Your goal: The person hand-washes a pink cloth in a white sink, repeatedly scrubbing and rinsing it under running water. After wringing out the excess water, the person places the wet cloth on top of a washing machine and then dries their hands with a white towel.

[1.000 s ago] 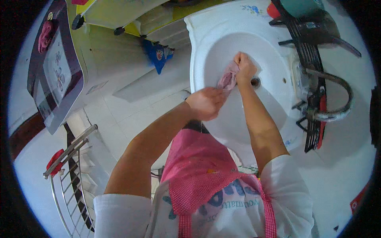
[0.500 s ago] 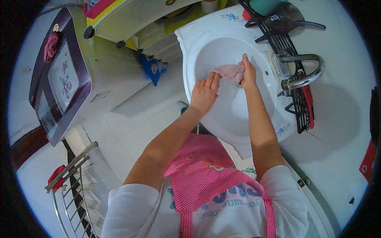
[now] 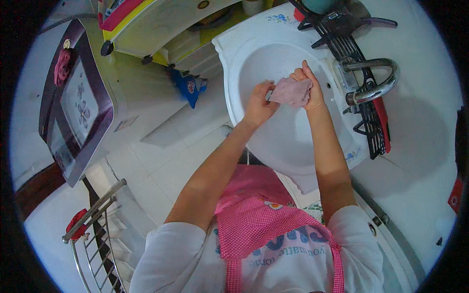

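A crumpled pale pink cloth [image 3: 292, 93] is stretched between my two hands over the bowl of a white sink [image 3: 254, 61]. My left hand [image 3: 261, 103] pinches its left end, with the fingers curled. My right hand [image 3: 311, 88] is closed round the right end, its thumb pointing up and away. The fingertips of both hands are partly hidden by the cloth. To the right of the sink bowl stands a chrome tap [image 3: 376, 95] with a curved spout; no water can be seen running from it.
A narrow black rack [image 3: 349, 56] runs behind the tap, with a dark long-handled pan [image 3: 349, 22] at its far end and a red item [image 3: 381, 122] beside it. Left are a yellow-edged cabinet [image 3: 161, 34], a purple-topped appliance [image 3: 78, 107] and a metal rack [image 3: 97, 210].
Both hands have lifted the cloth slightly and shifted it right. The left hand has turned from lying on the cloth with fingers extended to gripping its end; the right fingers have curled in.
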`<state>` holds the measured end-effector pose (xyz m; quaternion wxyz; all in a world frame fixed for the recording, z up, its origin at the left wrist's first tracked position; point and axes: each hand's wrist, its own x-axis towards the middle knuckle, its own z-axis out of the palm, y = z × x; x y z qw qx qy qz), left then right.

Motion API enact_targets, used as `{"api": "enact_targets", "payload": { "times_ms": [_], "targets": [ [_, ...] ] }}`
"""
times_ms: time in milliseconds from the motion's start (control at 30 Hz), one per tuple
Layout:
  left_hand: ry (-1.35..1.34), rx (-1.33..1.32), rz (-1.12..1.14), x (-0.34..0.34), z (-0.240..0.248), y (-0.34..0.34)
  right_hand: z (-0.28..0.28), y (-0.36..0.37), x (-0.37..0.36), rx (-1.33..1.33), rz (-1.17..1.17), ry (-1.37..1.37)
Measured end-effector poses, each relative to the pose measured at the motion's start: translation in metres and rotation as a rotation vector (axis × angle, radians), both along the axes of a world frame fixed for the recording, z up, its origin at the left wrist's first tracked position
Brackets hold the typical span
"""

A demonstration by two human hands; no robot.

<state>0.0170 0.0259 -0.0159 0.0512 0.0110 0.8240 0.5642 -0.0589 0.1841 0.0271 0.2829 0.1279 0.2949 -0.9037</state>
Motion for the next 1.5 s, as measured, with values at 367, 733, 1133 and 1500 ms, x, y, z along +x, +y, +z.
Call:
{"api": "enact_targets", "payload": {
  "times_ms": [367, 733, 1133, 1500],
  "targets": [
    [0.304, -0.638, -0.398, 0.04, 0.041, -0.027, -0.11, 0.005, -0.004, 1.321, -0.126, 0.272],
    [0.459, -0.545, -0.561, 0.048, 0.024, -0.038, -0.077, -0.015, 0.071, 1.472, 0.01, 0.412],
    [0.446, -0.537, -0.63, 0.043, 0.027, -0.035, -0.111, -0.045, 0.031, 1.872, -0.094, 0.64],
    [0.48, -0.482, -0.611, 0.04, 0.023, -0.034, -0.127, -0.031, 0.019, 2.167, -0.156, 0.799]
  ]
}}
